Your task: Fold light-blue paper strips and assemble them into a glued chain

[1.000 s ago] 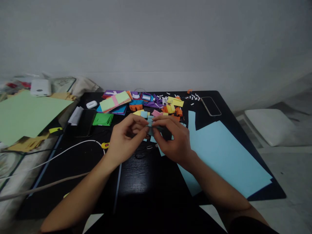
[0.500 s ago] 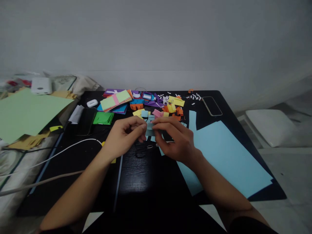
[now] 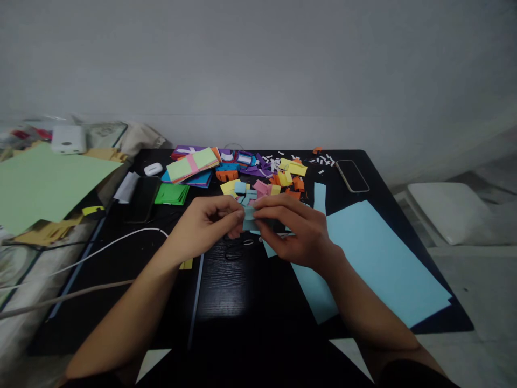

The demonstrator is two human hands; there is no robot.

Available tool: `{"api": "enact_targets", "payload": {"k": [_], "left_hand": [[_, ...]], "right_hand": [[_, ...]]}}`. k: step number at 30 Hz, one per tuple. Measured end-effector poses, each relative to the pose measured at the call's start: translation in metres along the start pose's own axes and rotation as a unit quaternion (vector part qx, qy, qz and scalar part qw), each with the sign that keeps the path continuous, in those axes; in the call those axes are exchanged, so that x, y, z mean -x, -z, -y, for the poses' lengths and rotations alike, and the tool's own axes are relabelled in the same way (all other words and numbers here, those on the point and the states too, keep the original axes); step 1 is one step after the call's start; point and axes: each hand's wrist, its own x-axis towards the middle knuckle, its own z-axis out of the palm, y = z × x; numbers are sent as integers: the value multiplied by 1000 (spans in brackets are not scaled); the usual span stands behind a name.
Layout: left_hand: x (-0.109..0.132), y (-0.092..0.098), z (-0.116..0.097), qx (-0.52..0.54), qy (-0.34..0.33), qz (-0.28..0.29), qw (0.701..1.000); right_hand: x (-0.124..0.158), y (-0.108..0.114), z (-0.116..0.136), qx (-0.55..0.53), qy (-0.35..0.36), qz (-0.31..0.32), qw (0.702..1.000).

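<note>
Between my two hands is a small piece of light blue paper above the black table. My left hand pinches its left edge between thumb and curled fingers. On the other side, the fingers and thumb of my right hand close on its right edge. Just below the hands lie dark-handled scissors, partly hard to see against the tabletop. Folded paper bits in pink, yellow and light blue lie right behind my fingertips.
Large light blue sheets lie under and beside my right forearm. A phone rests at the back right, another dark phone at left. Green papers, a banded paper stack and white cables are also there.
My right hand has shifted slightly to the right and down. Both hands still hold the light blue paper, and the things on the table stay put.
</note>
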Motion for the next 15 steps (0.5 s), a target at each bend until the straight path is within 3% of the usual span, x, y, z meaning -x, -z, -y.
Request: {"api": "enact_targets", "payload": {"k": [8,15], "left_hand": [[0,-2,5,-28,-25,-2,999],[0,-2,7,-134,-82,12,987]], "right_hand": [[-1,10,8,41,20,67,997],[-3,11,15,46,-22,94,994]]}}
